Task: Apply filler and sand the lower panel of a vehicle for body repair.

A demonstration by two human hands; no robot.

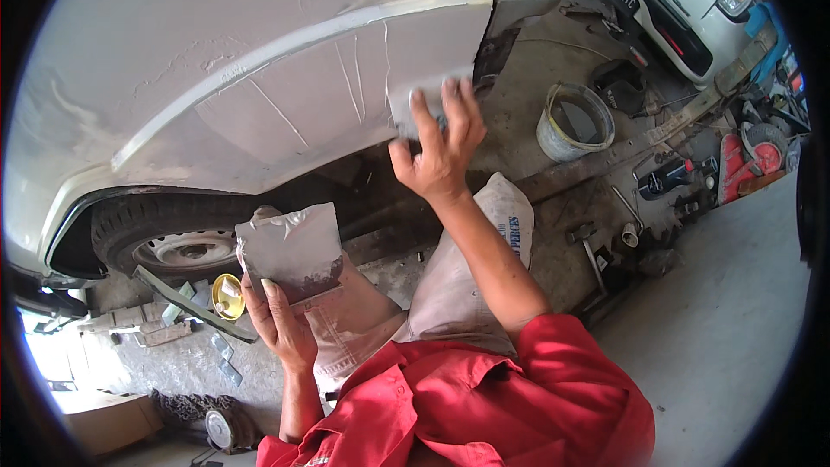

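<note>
In my left hand (281, 329) is a flat grey rectangular plate (294, 251), gripped at its near edge with the thumb on top. Pale filler paste sits along its far left edge, and a dark patch marks its near right corner. Up against the side of a silver-grey vehicle, my right hand (439, 145) presses a thin grey spreader (402, 111) with bent fingers. The vehicle's lower panel (303, 86) has a smooth light-grey coat with several thin raised filler lines. A pale band (303, 35) curves above it.
Left of my knees are a wheel (190, 251), a yellow round lid or tin (227, 297) and a long thin board (194, 304). A bucket of dark liquid (575, 121) stands at right. Beyond are a hammer (590, 251), scattered tools and a white car (683, 0).
</note>
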